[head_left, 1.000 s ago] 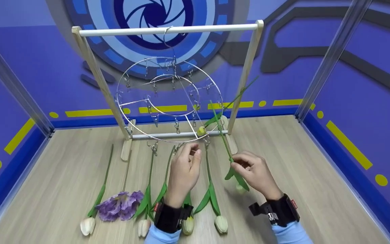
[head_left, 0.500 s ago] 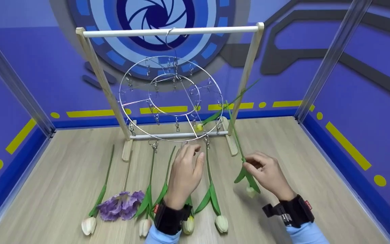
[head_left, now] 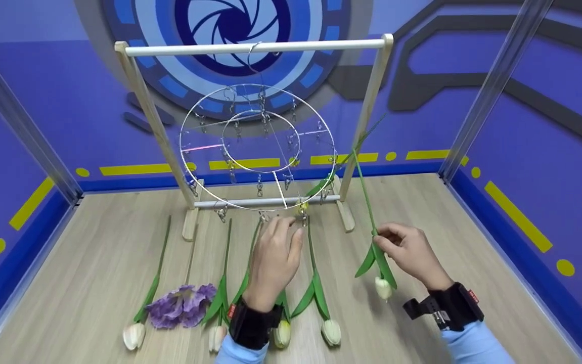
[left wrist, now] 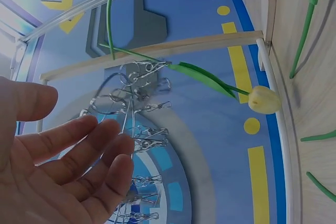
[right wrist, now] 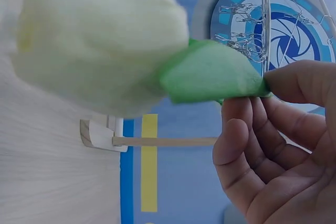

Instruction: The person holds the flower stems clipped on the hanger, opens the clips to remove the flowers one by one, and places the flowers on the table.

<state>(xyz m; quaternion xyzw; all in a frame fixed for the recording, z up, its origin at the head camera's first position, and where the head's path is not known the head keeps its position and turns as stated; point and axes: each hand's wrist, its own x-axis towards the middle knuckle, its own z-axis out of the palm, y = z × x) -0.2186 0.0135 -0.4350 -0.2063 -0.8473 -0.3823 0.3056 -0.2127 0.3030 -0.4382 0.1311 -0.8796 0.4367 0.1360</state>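
My right hand point(head_left: 412, 253) pinches a white tulip point(head_left: 383, 288) by its green stem and leaves, between thumb and fingertips. The bloom points down and the stem rises toward the hanger; in the right wrist view the bloom point(right wrist: 100, 45) looks large and blurred. My left hand point(head_left: 273, 263) is held up just in front of the round wire clip hanger point(head_left: 210, 196). Its fingers are relaxed, slightly bent, with nothing between them in the left wrist view. A yellow tulip point(left wrist: 264, 99) hangs bloom-down at the hanger's right side, its long stem slanting up.
A wooden stand point(head_left: 373, 91) with a white top bar point(head_left: 194, 49) carries the hanger. On the table point(head_left: 473, 242) lie several tulips, including a white one point(head_left: 331, 332) and a pinkish one point(head_left: 134, 336), and a purple flower point(head_left: 182, 306). Blue-purple walls enclose the table.
My right hand has moved right with the white tulip, drawing its stem away from the hanger's edge. The hanger has turned a little and its clips shifted. My left hand stays nearly in place.
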